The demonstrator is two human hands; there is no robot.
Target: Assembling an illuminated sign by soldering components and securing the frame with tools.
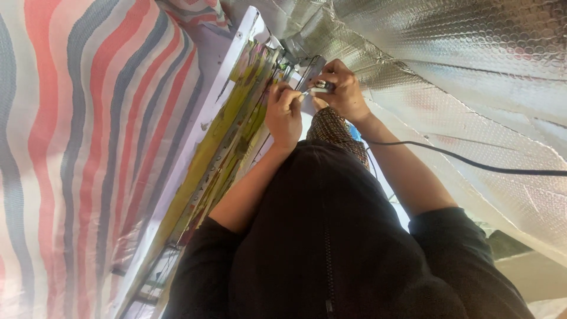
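My left hand (pixel 284 114) and my right hand (pixel 342 90) meet at the top centre, at the upper end of a long white frame (pixel 195 127). My right hand is closed around a small shiny metal part (pixel 322 85). The fingers of my left hand pinch a thin pale piece (pixel 303 93) that touches this part. Both hands are close against a dark-edged panel (pixel 308 66) at the frame's end. What the metal part is exactly is too small to tell.
A black cable (pixel 472 163) runs from the right edge toward my right forearm. Silver bubble foil (pixel 449 53) covers the upper right. A red, grey and white striped tarp (pixel 82 147) fills the left. Yellow-green strips (pixel 227 150) lie along the frame. My black shirt (pixel 331 248) fills the bottom.
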